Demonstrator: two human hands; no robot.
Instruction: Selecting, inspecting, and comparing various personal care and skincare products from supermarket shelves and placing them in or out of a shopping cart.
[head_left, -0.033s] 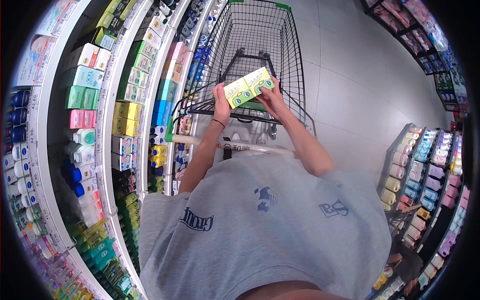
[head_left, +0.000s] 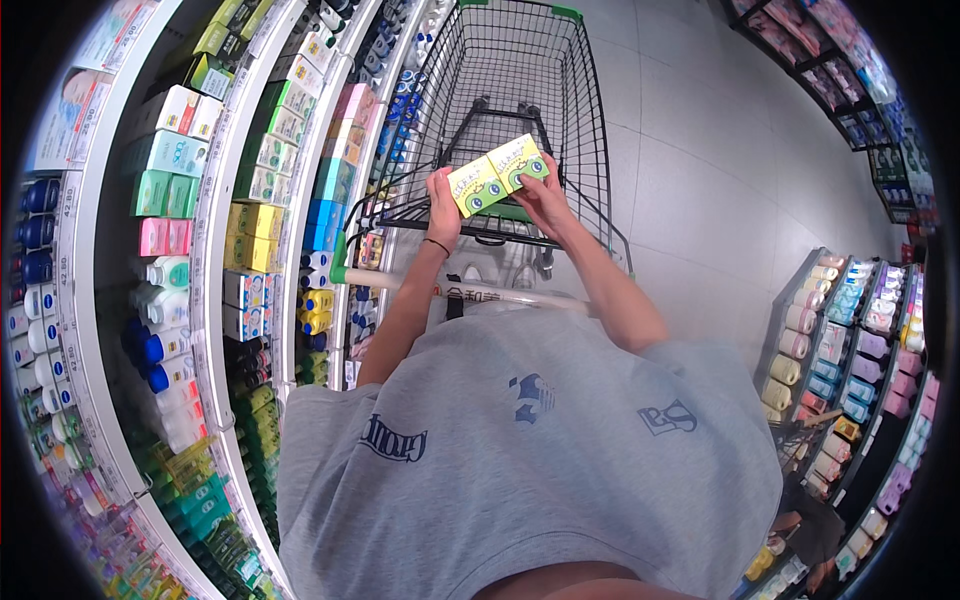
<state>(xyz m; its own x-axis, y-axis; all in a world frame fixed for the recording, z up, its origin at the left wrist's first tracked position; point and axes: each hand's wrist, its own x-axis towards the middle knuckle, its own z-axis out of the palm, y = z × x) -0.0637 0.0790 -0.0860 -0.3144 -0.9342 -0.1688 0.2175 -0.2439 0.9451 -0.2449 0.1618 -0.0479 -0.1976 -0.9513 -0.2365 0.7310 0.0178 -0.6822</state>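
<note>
Two small yellow-and-green cartons are held side by side over the near end of a shopping cart. My left hand [head_left: 443, 209] grips the outer side of the left carton [head_left: 475, 189]. At the other end, my right hand [head_left: 546, 203] closes on the right carton [head_left: 517, 163], its thumb on the front face. Both cartons tilt up toward the right and touch along their inner edges. Their printed fronts face up at me. Beneath them, the black wire cart [head_left: 520, 60] has a pale handle bar [head_left: 400, 282] with green ends, running under my forearms.
Close on my left stand white shelves [head_left: 215, 330] packed with boxes [head_left: 165, 195] and bottles [head_left: 165, 345]. Pale floor tiles [head_left: 680, 150] stretch to the right of the cart. Further right are dark shelves with rolled goods [head_left: 785, 370]. Part of another person [head_left: 810, 525] shows at lower right.
</note>
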